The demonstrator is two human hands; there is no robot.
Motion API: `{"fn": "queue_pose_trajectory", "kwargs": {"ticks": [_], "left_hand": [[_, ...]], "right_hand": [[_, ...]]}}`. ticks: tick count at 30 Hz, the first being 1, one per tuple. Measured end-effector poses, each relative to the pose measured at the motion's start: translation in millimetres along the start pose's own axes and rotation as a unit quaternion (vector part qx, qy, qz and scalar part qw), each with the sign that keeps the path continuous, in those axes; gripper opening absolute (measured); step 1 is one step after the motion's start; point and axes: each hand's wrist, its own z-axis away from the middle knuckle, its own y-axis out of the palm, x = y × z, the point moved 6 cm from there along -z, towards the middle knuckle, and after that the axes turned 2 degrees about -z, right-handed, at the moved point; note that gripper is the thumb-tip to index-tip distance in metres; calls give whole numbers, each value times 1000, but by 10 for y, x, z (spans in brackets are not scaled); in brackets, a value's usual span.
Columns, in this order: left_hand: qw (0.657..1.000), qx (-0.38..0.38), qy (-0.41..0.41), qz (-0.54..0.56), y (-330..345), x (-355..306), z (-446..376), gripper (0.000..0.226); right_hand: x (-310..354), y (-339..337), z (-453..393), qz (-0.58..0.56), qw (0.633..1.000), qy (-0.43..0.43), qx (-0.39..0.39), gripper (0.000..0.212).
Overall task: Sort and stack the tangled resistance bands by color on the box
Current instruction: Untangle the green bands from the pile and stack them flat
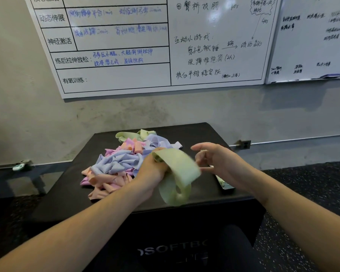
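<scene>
Head view: your left hand [153, 169] grips a green band [178, 177], which hangs fwd over the black box [202, 132]. Right hand [216, 160] is beside it w/ fingers loosely spread, holding nothing. Flatten the loop w/ both hands, then lay it on the green stack [223, 183] just right of your grip. Tangled pile [122, 161] sits left.
</scene>
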Motion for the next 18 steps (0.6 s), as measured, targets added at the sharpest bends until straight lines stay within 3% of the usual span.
{"fn": "queue_pose_trajectory", "kwargs": {"ticks": [2,4,5,8,11,14,18], "left_hand": [[999,3,-14,39,-25,-8,12,19],[997,22,51,47,17,-123,40,42],[995,37,85,45,63,-177,60,42],[985,64,144,70,170,-310,162,24],[984,78,145,64,161,-324,141,4],[973,79,214,-46,85,-371,138,31],[943,134,250,-174,68,-335,218,69]], "right_hand": [[-63,-22,-22,-21,998,26,-47,20],[-120,-17,-43,24,996,45,-70,19],[-146,-1,-57,79,994,46,-66,21],[-153,76,-90,178,982,26,-58,22],[-93,86,-93,141,988,-9,-64,11],[-78,31,-97,74,995,-13,-66,9],[-44,-210,-106,-2,989,-15,-149,6]]}}
